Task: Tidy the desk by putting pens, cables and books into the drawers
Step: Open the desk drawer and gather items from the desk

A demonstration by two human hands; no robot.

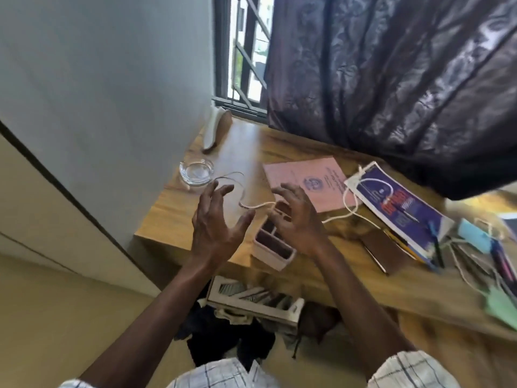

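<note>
Right hand covers cable midsection (pens blurred).

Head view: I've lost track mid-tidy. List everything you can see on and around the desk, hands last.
desk: one, wooden, under the window
ashtray: one, clear glass, desk's left side
white cable: one or two, join hidden; from the left fingertips to the purple booklet
pink booklet: one, desk middle
purple booklet: one, right of the pink one
organiser: one, white, compartmented, desk's front edge
notebook: one, brown, right of the organiser
pens: several, blurred, far right
crate: one, white, slatted, below the desk
curtain: one, dark, over the window
left hand: fingers spread, above the desk
right hand: fingers curled over the organiser; grip unclear
</note>
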